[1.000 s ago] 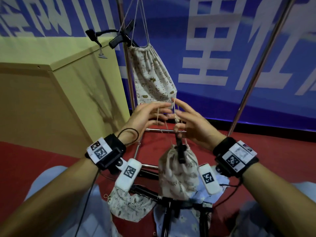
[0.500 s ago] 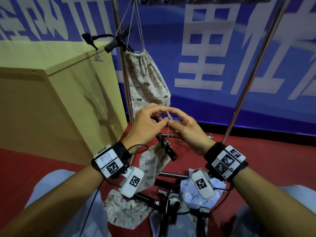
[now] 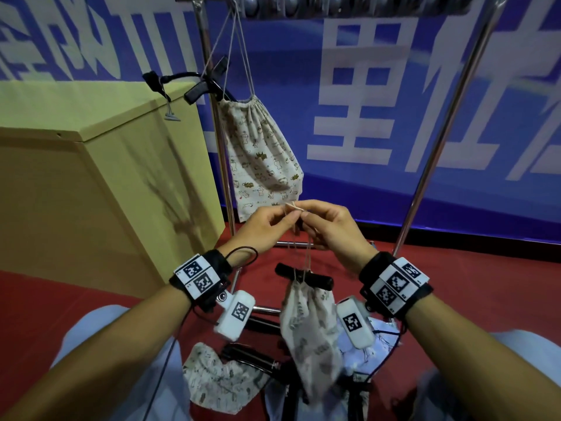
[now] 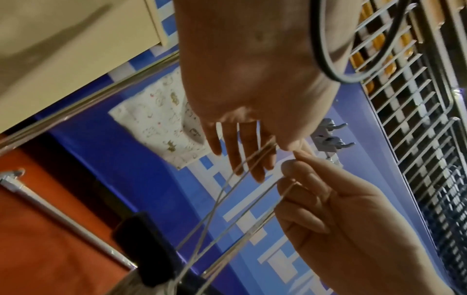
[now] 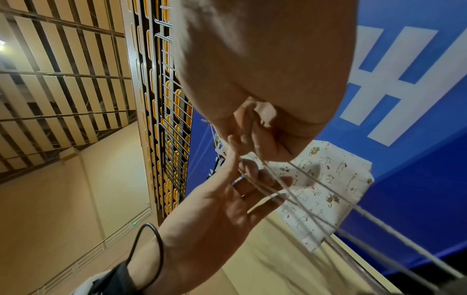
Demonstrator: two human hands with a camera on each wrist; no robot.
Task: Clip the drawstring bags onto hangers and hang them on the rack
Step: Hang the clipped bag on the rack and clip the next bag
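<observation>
Both hands — left hand (image 3: 267, 227) and right hand (image 3: 329, 227) — pinch the drawstring (image 3: 303, 253); the bag (image 3: 309, 326) dangles at six o'clock and could slip if either pinch loosens.

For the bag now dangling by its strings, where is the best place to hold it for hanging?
Judging by its pose, the drawstrings near their tops, pinched from either side as the left hand and right hand do: the dangling bag is limp, and the strings are taut.
</observation>
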